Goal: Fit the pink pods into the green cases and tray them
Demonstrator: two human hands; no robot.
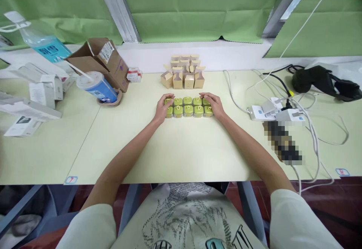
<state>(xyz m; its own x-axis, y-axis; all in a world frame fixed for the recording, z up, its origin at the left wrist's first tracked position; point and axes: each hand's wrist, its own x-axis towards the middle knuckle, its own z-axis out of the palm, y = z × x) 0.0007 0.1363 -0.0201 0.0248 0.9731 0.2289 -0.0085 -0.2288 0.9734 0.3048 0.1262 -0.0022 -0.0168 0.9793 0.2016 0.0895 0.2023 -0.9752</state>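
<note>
Several small clear containers (188, 110) with green lids, each with a pale loop on top, stand in two tight rows on the desk. My left hand (162, 108) curls round the left end of the rows, thumb and fingers against the end containers. At the opposite end my right hand (215, 105) rests in the same way, its fingers bent over the top right container. Part of the end containers is hidden beneath my fingers. Behind the rows, several small tan cardboard boxes (177, 80) stand grouped with their top flaps open.
To the left are an open brown carton (109, 62), a blue cup (98, 87) with a straw, a large bottle (46, 45) and white boxes (42, 92). On the right lie a power strip (258, 113), tangled white cables, a black strapped item (316, 79) and a pixelated dark object (283, 143).
</note>
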